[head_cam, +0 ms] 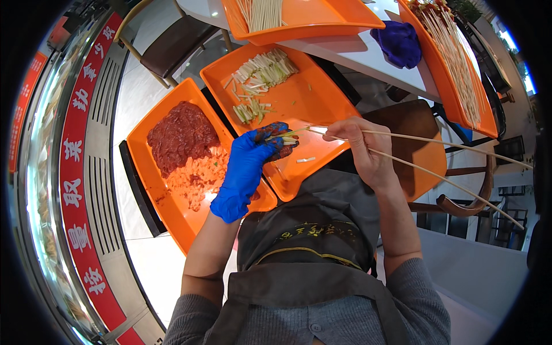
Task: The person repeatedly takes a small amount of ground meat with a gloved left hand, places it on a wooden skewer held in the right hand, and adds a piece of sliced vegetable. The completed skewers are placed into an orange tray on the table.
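My left hand (250,161), in a stained blue glove, is closed around a small bundle of cut pale-green vegetable sticks (290,139) and what looks like some meat. My bare right hand (364,151) pinches two long wooden skewers (435,172); their tips meet the bundle, and their other ends spread out to the right. Under my hands, an orange tray (319,103) holds a pile of cut vegetable sticks (267,71). Beside it on the left, another orange tray (172,215) holds dark red raw meat (183,133) and a lighter orange, minced-looking food (194,172).
A white table (345,54) ahead bears an orange tray with skewers (265,15), a purple cloth (399,43) and an orange tray of loaded skewers (457,69). Chairs (174,43) stand ahead left and at the right (414,146). A lit display case (51,172) runs along the left.
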`<state>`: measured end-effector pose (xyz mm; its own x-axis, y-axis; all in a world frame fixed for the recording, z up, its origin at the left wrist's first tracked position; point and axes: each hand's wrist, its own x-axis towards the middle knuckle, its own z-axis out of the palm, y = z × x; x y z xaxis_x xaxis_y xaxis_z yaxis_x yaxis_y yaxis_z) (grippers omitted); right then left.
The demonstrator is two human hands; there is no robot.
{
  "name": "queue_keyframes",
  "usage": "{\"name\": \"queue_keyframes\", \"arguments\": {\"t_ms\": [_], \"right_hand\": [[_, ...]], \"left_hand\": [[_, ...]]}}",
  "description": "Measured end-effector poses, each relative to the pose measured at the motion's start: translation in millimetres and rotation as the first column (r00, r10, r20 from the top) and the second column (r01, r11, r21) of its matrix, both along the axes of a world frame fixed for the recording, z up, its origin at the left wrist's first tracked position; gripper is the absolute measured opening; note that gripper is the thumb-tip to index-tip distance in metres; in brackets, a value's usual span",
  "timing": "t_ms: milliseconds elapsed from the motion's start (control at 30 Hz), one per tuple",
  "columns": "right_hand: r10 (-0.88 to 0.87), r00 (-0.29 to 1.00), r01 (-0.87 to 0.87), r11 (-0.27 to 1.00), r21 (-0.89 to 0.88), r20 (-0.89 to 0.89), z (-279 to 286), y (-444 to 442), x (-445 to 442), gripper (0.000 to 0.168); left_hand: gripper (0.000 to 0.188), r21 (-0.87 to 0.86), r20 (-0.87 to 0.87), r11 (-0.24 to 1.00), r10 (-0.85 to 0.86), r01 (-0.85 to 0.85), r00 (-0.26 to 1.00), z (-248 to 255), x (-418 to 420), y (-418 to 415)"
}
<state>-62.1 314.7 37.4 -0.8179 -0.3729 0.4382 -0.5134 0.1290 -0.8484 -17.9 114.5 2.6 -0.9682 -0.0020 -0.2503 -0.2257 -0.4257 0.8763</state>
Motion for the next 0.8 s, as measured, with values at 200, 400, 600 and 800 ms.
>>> {"name": "queue_keyframes", "arguments": {"t_ms": [200, 400, 600, 800], "right_hand": [[-0.014, 0.997, 0.017, 0.999, 0.031, -0.081, -4, -3, -1, 0.027], [0.004, 0.99, 0.007, 0.997, 0.078, -0.139, -2, -9, -1, 0.028], [0.009, 0.997, -0.009, 1.0, 0.004, -0.081, -3, -9, -1, 0.027], [0.062, 0.996, -0.06, 0.998, 0.034, -0.064, -1, -13, 0, 0.026]], "left_hand": [[0.031, -0.001, -0.026, 1.0, -0.014, 0.014, 1.0, 0, 0, 1], [0.03, 0.003, -0.034, 1.0, 0.004, -0.004, 0.999, -4, 0, 1], [0.03, -0.003, -0.028, 1.0, -0.001, 0.001, 1.0, -2, -1, 1], [0.031, -0.011, -0.009, 0.999, -0.034, 0.034, 0.999, -2, 0, 1]]}}
